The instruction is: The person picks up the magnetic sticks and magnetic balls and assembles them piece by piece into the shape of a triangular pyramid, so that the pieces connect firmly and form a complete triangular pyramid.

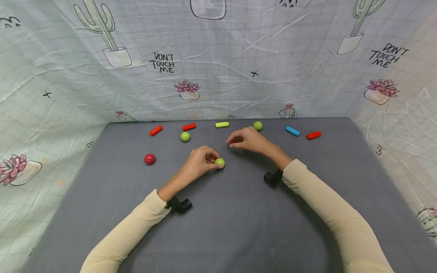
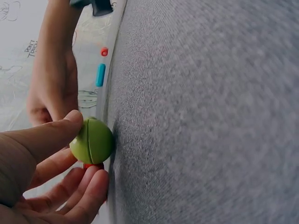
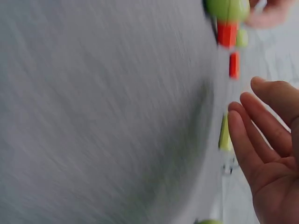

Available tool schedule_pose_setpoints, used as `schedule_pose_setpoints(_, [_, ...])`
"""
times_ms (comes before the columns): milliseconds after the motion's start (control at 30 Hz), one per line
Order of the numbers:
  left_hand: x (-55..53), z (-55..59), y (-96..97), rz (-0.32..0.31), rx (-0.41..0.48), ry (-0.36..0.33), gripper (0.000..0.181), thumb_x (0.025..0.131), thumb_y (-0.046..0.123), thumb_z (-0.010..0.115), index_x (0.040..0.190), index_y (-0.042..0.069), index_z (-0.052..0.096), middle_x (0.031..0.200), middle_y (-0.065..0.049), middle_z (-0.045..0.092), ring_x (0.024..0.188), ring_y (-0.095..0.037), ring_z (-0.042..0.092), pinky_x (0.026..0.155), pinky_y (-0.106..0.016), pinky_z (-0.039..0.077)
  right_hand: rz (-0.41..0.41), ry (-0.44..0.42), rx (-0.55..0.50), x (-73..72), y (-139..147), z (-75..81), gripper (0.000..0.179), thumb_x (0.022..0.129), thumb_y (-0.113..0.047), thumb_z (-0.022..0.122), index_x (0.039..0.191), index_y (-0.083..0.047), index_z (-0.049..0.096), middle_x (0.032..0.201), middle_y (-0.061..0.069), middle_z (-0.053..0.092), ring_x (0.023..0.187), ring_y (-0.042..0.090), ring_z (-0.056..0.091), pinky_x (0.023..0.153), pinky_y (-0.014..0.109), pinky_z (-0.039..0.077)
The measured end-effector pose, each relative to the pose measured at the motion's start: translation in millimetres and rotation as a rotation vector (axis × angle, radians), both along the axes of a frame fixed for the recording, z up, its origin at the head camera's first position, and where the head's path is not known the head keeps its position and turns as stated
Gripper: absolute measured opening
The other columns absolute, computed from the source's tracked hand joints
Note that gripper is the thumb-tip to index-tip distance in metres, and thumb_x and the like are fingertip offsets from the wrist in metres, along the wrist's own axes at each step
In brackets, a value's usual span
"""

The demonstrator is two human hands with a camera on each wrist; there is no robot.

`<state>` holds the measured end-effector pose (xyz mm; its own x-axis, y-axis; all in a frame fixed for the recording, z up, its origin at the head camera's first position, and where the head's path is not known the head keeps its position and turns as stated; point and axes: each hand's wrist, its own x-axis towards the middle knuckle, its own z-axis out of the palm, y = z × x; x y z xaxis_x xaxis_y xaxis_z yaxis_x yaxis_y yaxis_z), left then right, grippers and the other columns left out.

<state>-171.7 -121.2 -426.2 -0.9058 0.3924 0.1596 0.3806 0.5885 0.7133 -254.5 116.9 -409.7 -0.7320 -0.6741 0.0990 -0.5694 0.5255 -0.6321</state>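
Observation:
My left hand [image 1: 201, 161] pinches a glossy green ball [image 1: 220, 163] between thumb and fingers, close over the grey table [image 1: 225, 220]. A seam runs around this ball [image 2: 92, 141] in the left wrist view. Right by it, a small red piece [image 3: 227, 34] shows in the right wrist view, partly hidden by the ball. To the right and farther back, my right hand [image 1: 250, 140] hovers over the table with loosely bent fingers and nothing in them. Nearest to that hand are a second green ball [image 1: 258, 126] and a yellow-green bar [image 1: 222, 124].
Along the back edge lie two red bars, one at the far left [image 1: 156, 131] and another [image 1: 189, 127] behind a third green ball [image 1: 185, 136]. A blue bar [image 1: 292, 131] and a red bar [image 1: 313, 135] are at the back right. A red ball [image 1: 149, 159] sits left.

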Motion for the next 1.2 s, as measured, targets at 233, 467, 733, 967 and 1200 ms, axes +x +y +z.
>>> schedule_pose_setpoints(233, [-0.3, 3.4, 0.9, 0.01, -0.023, -0.013, 0.025, 0.082, 0.011, 0.087, 0.102, 0.003, 0.075, 0.101, -0.01, 0.064, 0.089, -0.019, 0.071, 0.075, -0.026, 0.059, -0.051, 0.103, 0.048, -34.2, -5, 4.1, 0.025, 0.095, -0.011, 0.073, 0.119, -0.005, 0.074, 0.117, 0.009, 0.074, 0.102, 0.027, 0.073, 0.087, 0.038, 0.059])
schedule_pose_setpoints(467, [-3.4, 5.8, -9.0, 0.033, -0.028, -0.015, 0.027, 0.082, -0.002, 0.081, 0.108, 0.002, 0.074, 0.11, -0.012, 0.068, 0.092, -0.024, 0.071, 0.079, -0.032, 0.06, -0.123, 0.123, 0.052, -59.9, -13, -1.4, 0.028, 0.096, -0.014, 0.072, 0.123, -0.006, 0.072, 0.123, 0.012, 0.072, 0.109, 0.027, 0.071, 0.09, 0.041, 0.058])
schedule_pose_setpoints(733, [-7.4, 4.7, -14.4, 0.045, 0.024, -0.036, 0.03, 0.08, 0.004, 0.086, 0.108, 0.001, 0.076, 0.109, -0.014, 0.068, 0.096, -0.025, 0.072, 0.083, -0.031, 0.06, -0.196, 0.066, 0.047, -78.9, -14, -10.5, 0.035, 0.097, -0.018, 0.072, 0.13, -0.007, 0.07, 0.129, 0.013, 0.069, 0.117, 0.027, 0.067, 0.096, 0.04, 0.055])
schedule_pose_setpoints(967, [-9.3, 4.0, -16.8, 0.098, 0.047, -0.03, 0.03, 0.076, 0.005, 0.089, 0.104, 0.002, 0.079, 0.101, -0.012, 0.07, 0.094, -0.024, 0.074, 0.08, -0.027, 0.06, -0.2, 0.086, 0.046, -84.8, -16, -14.3, 0.036, 0.095, -0.02, 0.075, 0.129, -0.009, 0.071, 0.128, 0.011, 0.07, 0.115, 0.026, 0.068, 0.097, 0.04, 0.054])
schedule_pose_setpoints(1200, [-10.1, 2.7, -17.4, 0.094, 0.018, -0.007, 0.031, 0.075, 0.01, 0.091, 0.103, 0.004, 0.081, 0.097, -0.008, 0.072, 0.091, -0.02, 0.075, 0.077, -0.026, 0.06, -0.227, 0.082, 0.057, -85.0, -20, -15.8, 0.037, 0.092, -0.02, 0.078, 0.127, -0.011, 0.073, 0.127, 0.01, 0.071, 0.113, 0.025, 0.069, 0.096, 0.039, 0.054])
